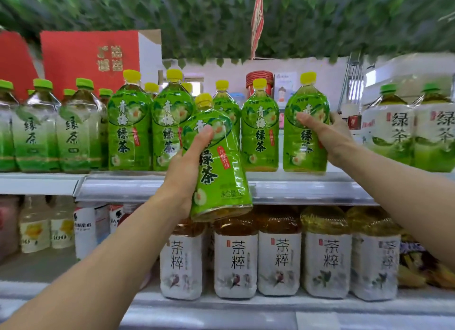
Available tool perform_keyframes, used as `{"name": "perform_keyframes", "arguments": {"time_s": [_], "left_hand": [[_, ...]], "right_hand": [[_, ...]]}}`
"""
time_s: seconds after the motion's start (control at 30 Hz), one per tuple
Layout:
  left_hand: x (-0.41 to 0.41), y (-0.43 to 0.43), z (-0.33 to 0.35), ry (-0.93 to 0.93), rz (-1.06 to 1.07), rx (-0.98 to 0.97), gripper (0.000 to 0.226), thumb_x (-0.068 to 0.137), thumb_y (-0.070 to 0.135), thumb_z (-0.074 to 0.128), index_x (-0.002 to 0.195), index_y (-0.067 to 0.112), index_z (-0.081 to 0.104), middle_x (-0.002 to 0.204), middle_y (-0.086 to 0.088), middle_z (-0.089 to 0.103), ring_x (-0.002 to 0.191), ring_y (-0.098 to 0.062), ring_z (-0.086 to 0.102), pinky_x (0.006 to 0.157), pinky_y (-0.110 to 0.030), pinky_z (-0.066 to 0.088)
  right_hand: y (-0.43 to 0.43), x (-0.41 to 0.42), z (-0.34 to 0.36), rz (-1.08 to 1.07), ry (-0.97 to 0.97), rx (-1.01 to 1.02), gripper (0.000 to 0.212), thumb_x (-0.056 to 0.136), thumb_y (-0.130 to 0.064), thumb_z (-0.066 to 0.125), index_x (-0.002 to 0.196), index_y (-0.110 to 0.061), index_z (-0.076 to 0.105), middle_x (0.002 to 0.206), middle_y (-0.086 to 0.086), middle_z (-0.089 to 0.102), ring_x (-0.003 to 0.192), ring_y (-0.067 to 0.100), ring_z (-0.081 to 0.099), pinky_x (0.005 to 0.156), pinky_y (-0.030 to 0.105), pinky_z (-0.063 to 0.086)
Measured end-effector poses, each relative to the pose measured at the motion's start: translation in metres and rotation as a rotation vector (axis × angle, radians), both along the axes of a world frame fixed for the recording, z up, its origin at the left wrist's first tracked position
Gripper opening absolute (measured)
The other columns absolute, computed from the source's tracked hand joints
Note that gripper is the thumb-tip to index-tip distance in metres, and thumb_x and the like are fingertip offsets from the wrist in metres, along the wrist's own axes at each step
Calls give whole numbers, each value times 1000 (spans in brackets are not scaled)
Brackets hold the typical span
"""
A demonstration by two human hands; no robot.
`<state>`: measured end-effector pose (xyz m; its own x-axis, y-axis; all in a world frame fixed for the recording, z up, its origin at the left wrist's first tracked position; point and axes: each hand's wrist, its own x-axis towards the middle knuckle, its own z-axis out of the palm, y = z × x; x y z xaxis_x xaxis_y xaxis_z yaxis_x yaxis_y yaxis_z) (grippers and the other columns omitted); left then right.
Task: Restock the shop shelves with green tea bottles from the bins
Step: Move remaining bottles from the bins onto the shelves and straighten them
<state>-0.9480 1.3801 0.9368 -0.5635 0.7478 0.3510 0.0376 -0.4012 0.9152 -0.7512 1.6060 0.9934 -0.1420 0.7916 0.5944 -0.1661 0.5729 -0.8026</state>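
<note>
Left hand [183, 172] grips a tilted green tea bottle [219, 167] in front of the upper shelf [123, 182]. Right hand [330, 135] is wrapped around another bottle [306, 145] standing on that shelf.

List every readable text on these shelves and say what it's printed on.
"青梅绿茶": green labels of the tilted bottle in the left hand, the upright bottle in the right hand, and their yellow-capped neighbours.
"绿茶": pale-labelled green-capped bottles.
"茶粹": white-labelled bottles on the lower shelf.
Gold characters on the red box: blurred.
Red banner and small print: unreadable.
</note>
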Motion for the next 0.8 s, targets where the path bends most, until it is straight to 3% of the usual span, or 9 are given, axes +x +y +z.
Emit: {"name": "perform_keyframes", "arguments": {"time_s": [0.1,0.23,0.47,0.57,0.63,0.67,0.73,0.8], "left_hand": [[0,2,1,-10,-46,-3,145,23,90,76,151,32,39,147,-7,52,133,-35,51,109,-59,39],[3,4,1,48,-19,-12,148,20,92,73,151,35,38,151,-6,48,136,-34,47,110,-60,37],[4,2,0,87,28,-16,149,20,94,69,152,34,36,152,-5,46,137,-33,45,110,-60,37],[5,-2,-3,71,-13,15,148,22,93,71,152,33,37,152,-6,47,137,-34,46,110,-60,37],[9,-7,-7,66,3,64,146,29,90,74,155,28,33,156,-5,41,141,-30,42,112,-57,35],[10,-9,-10,61,28,102,143,34,86,75,156,26,30,158,-3,38,141,-26,40,113,-53,35],[11,-11,-16,103,105,182,135,45,83,72,158,24,26,159,-1,36,138,-17,39,107,-39,33],[14,-14,-15,202,171,250,130,51,83,67,158,27,20,156,8,37,132,-1,39,99,-25,29]], "right_hand": [[8,-1,2,84,-27,-40,62,74,-38,84,126,-17,58,115,7,71,101,22,71,84,41,59],[15,-2,4,178,-67,-51,56,73,-38,82,120,-16,60,109,5,74,94,19,73,74,35,61],[17,-4,6,273,-168,-63,56,69,-41,79,118,-18,62,110,6,74,100,22,72,92,44,56],[-1,-8,9,-51,-283,-42,61,75,-45,79,123,-12,58,126,11,64,110,23,63,90,39,52],[-25,-13,7,-456,-264,144,76,81,-47,77,136,-7,43,136,13,47,125,26,46,105,41,42],[-45,-16,4,-508,-204,293,78,83,-46,75,140,-7,38,136,12,43,126,25,42,108,38,39],[-85,-19,-3,-278,-185,491,76,83,-51,72,140,-12,41,125,2,52,117,14,51,95,24,45],[-123,-25,-12,84,-388,498,89,71,-63,73,142,-18,43,113,-12,63,103,-4,62,80,10,49]]}}
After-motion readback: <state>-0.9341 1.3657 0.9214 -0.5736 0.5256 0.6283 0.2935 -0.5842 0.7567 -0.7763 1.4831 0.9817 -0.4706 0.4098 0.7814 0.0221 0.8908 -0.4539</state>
